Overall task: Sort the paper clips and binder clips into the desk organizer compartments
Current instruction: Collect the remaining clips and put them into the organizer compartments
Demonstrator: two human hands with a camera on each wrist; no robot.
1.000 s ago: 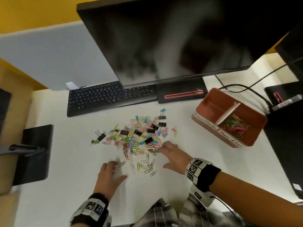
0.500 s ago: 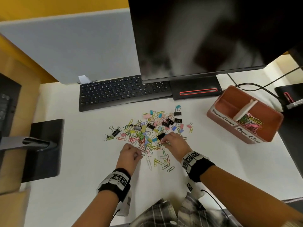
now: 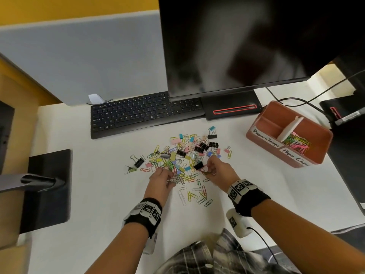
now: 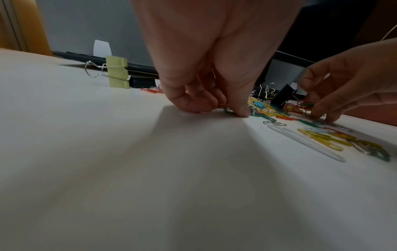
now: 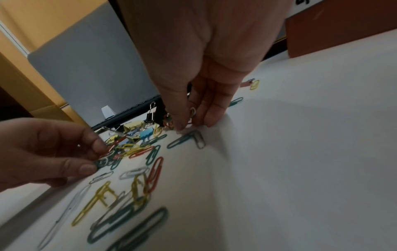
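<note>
A heap of coloured paper clips and binder clips (image 3: pixel 183 155) lies on the white desk (image 3: pixel 98 194) in front of the keyboard. My left hand (image 3: pixel 161 177) is at the heap's near left edge and pinches paper clips (image 4: pixel 228 109) against the desk. My right hand (image 3: pixel 216 171) is at the heap's near right edge, fingers curled, pinching paper clips (image 5: pixel 192 113) just beside a black binder clip (image 3: pixel 198 165). The brown desk organizer (image 3: pixel 262 119) stands to the right; its right compartment holds several paper clips (image 3: pixel 297 143), its left compartment looks bare.
A black keyboard (image 3: pixel 146 113) and a large monitor (image 3: pixel 246 46) stand behind the heap. A black monitor base (image 3: pixel 47 190) is at the left. Cables (image 3: pixel 296 99) and dark equipment sit behind the organizer. Loose paper clips (image 3: pixel 197 194) lie between my wrists.
Both hands have moved forward into the heap's near edge and gone from flat on the desk to curled, pinching paper clips. The head view has shifted left and closer.
</note>
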